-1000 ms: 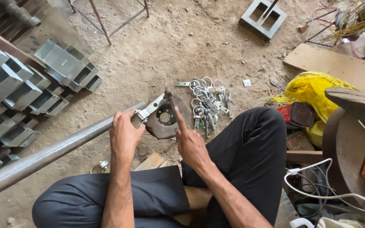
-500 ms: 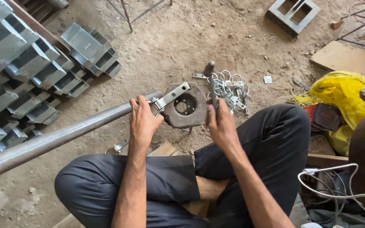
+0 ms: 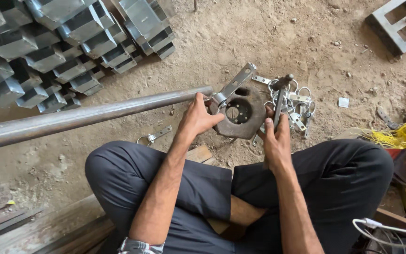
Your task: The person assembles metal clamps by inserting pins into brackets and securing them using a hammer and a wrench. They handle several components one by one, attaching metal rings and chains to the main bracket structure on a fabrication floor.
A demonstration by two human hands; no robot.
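A hammer has been raised in the closed right hand; the metal clamp on the pipe stays gripped by the left hand over the rusty plate

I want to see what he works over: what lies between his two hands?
In the head view, a rusty round metal plate with a centre hole lies on the dirt between the left hand and the right hand.

Dirt floor (metal clamps; brackets)
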